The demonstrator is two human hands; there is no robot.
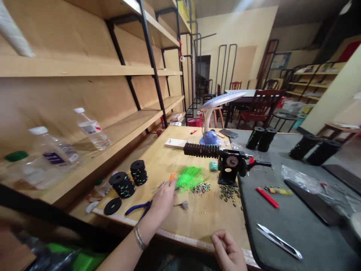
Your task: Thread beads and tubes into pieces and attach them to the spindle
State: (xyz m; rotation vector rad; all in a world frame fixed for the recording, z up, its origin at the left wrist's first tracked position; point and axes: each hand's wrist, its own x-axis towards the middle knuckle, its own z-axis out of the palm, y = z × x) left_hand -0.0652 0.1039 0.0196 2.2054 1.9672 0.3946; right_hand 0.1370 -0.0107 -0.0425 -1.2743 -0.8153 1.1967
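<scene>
My left hand (164,199) reaches across the wooden table with fingers stretched forward, beside a small orange-tipped item (172,176) and a heap of bright green fibres (190,177). Its fingertips are partly hidden by the back of the hand. Under the wrist lie blue-handled pliers (138,207). A small feather tuft (184,204) is just right of the hand. At the table's front edge my right hand (229,250) is closed, thumb against curled fingers; whatever is between them cannot be made out. Coloured beads (201,188) lie next to the fibres.
A black clamp-like machine (229,167) with a ridged roll (200,150) stands mid-table, metal pieces (229,194) before it. Black spools (123,184) are at left. Snips (279,241) and a red stick (267,197) lie on the grey mat (262,220). A lamp (211,137) stands behind.
</scene>
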